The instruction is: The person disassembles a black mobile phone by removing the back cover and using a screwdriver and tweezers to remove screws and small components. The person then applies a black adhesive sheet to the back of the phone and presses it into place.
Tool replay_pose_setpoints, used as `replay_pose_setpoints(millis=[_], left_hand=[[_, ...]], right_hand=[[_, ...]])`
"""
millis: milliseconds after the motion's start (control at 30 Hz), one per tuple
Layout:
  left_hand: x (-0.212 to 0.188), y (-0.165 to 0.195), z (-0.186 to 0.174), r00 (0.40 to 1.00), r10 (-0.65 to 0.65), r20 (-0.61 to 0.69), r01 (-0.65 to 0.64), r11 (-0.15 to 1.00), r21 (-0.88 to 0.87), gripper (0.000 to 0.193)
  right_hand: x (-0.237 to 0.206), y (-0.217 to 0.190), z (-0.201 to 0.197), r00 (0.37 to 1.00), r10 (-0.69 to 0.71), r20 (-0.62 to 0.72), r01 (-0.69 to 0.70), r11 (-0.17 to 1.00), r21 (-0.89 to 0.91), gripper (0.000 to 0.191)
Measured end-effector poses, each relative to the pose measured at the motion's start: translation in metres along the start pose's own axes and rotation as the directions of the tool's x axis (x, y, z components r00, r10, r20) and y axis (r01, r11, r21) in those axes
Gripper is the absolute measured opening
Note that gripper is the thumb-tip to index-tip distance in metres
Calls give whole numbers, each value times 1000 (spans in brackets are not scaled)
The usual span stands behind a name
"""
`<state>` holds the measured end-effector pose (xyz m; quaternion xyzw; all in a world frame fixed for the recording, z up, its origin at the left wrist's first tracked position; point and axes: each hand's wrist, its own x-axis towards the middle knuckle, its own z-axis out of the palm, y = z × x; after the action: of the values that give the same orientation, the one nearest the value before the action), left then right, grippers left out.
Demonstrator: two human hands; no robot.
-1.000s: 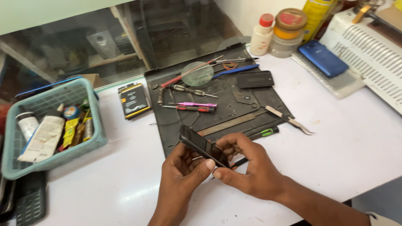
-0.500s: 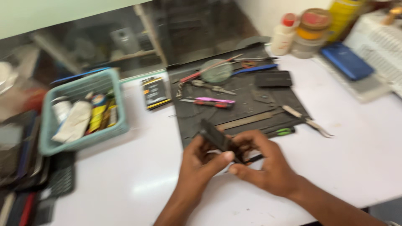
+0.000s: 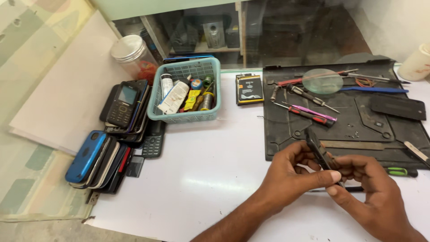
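left hand (image 3: pixel 295 172) and right hand (image 3: pixel 371 188): both gripping a small black phone body (image 3: pixel 320 152), tilted | under them: black rubber work mat (image 3: pixel 358 130) with screwdrivers | left: teal plastic basket (image 3: pixel 186 92), stacked phones (image 3: pixel 125 107)
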<state>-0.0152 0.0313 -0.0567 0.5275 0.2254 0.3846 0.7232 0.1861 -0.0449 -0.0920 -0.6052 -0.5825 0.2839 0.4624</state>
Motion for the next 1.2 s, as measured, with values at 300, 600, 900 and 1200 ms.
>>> replay_pose_setpoints(millis=[300, 600, 900, 1200], left_hand=[[-2, 21, -23, 974, 185, -130, -83, 827, 556, 76], [-8, 83, -123, 836, 523, -165, 206, -22, 978, 44], [-62, 86, -55, 941, 304, -151, 62, 282, 957, 17], [-4, 127, -97, 929, 286, -235, 132, 337, 932, 32]], right_hand=[[0, 12, 2, 992, -93, -84, 108, 975, 195, 52], [3, -4, 4, 992, 19, -122, -21, 1000, -13, 54], [-1, -1, 2, 983, -25, -183, 36, 998, 58, 52], [-4, 22, -5, 965, -17, -263, 35, 997, 63, 54]])
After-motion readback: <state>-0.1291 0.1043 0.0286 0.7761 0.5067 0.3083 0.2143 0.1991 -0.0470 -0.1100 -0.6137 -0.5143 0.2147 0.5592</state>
